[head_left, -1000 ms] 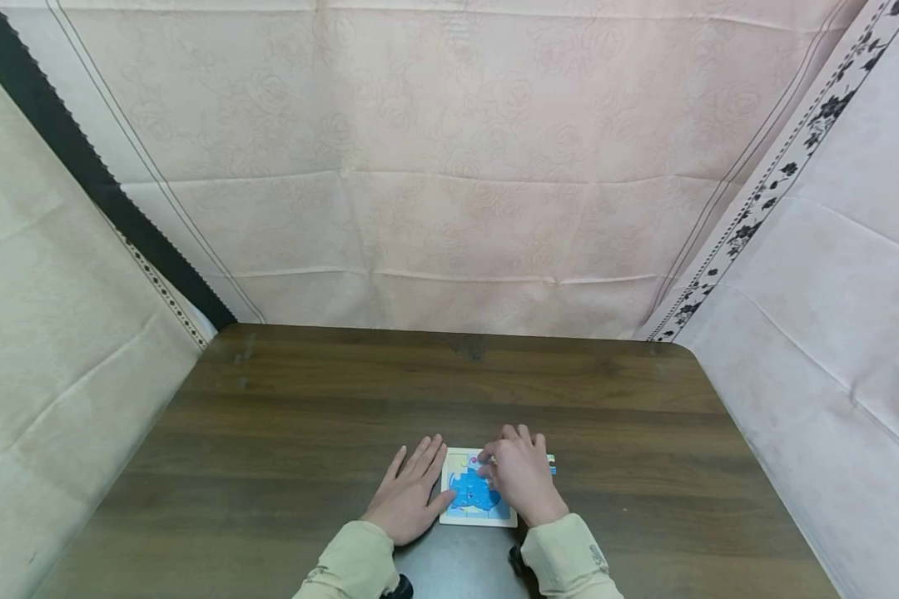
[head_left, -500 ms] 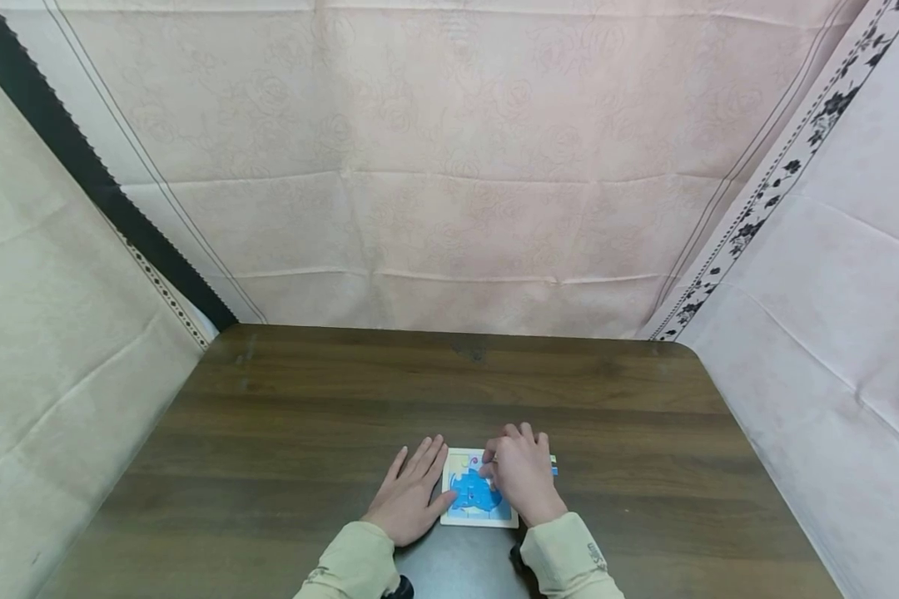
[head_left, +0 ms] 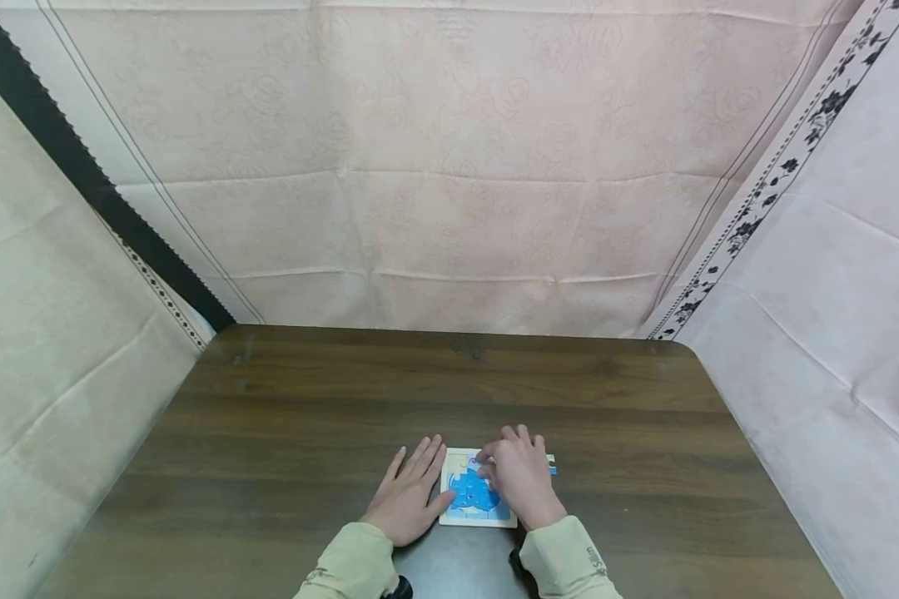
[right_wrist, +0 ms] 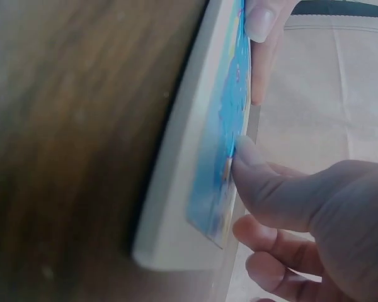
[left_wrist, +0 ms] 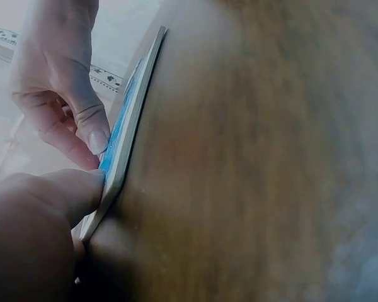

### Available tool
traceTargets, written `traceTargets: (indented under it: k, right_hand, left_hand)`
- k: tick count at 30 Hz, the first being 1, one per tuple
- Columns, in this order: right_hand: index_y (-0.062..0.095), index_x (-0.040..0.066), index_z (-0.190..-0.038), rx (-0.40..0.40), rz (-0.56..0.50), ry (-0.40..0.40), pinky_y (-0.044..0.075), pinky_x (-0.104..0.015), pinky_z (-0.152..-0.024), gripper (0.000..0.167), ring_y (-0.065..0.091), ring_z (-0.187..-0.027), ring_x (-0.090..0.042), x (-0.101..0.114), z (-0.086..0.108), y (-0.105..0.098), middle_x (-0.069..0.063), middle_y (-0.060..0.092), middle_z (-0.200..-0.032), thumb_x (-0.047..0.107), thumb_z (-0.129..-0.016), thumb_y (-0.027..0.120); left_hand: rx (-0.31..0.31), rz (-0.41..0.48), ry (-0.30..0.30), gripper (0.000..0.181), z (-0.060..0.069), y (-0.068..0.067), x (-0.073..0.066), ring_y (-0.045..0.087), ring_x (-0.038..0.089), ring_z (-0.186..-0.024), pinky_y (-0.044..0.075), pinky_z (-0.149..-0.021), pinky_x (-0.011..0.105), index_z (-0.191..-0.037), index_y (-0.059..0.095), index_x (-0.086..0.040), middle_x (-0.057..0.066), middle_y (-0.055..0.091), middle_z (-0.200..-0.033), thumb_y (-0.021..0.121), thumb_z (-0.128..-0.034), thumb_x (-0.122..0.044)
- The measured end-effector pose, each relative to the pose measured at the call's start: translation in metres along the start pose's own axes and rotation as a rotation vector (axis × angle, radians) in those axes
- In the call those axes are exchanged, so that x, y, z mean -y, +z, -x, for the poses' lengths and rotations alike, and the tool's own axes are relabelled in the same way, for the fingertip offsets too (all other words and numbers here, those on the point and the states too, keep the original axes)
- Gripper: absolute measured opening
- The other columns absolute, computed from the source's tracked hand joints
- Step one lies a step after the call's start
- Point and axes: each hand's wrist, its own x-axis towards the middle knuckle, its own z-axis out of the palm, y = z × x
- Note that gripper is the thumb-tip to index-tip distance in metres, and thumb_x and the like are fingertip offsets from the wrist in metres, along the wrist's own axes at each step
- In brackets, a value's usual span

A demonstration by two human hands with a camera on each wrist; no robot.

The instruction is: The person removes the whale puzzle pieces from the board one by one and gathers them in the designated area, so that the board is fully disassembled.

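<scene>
A small jigsaw puzzle point(head_left: 474, 492) with a blue picture and a pale frame lies flat on the table. My left hand point(head_left: 404, 506) lies along its left side with fingers straight, and the thumb point(left_wrist: 82, 189) presses on the picture's edge. Over the upper right part of the board is my right hand point(head_left: 523, 481). Its thumb point(right_wrist: 252, 167) and index finger pinch at a puzzle piece point(right_wrist: 227, 168) on the picture; most of that piece is hidden by the fingers. The other right fingers are bent and off the board.
A white and blue bit point(head_left: 552, 464) shows just past the right hand, mostly hidden. In front of me, a grey patch point(head_left: 457, 566) covers the near edge of the brown wooden table point(head_left: 307, 399). Pale cloth point(head_left: 449, 208) hangs around the back and sides.
Hardly anything differs. The right hand's fingers shift very slightly at the same spot on the puzzle; the left hand stays in place.
</scene>
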Motion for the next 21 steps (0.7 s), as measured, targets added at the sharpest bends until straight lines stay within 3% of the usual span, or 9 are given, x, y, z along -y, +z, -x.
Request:
traceTargets:
  k: [7, 21]
  right_hand:
    - [0.081, 0.024, -0.090, 0.039, -0.013, -0.034, 0.040, -0.041, -0.073, 0.013, 0.045, -0.085, -0.021, 0.0007, -0.0007, -0.0024, -0.001, 0.063, -0.090, 0.025, -0.077, 0.084]
    - [0.081, 0.024, -0.082, 0.018, -0.008, -0.058, 0.042, -0.041, -0.073, 0.012, 0.047, -0.084, -0.022, -0.0016, -0.0071, -0.0042, 0.000, 0.067, -0.092, 0.025, -0.072, 0.087]
  left_hand:
    - [0.009, -0.003, -0.005, 0.075, 0.0007, -0.0022, 0.0002, 0.009, 0.021, -0.149, 0.006, -0.118, 0.052, -0.156, 0.021, -0.012, 0.001, 0.013, -0.163, 0.038, -0.0993, -0.058]
    - [0.003, 0.005, -0.009, 0.075, -0.0009, 0.0013, 0.0007, 0.007, 0.020, -0.149, 0.004, -0.118, 0.052, -0.156, 0.020, -0.014, 0.000, 0.012, -0.163, 0.038, -0.0987, -0.059]
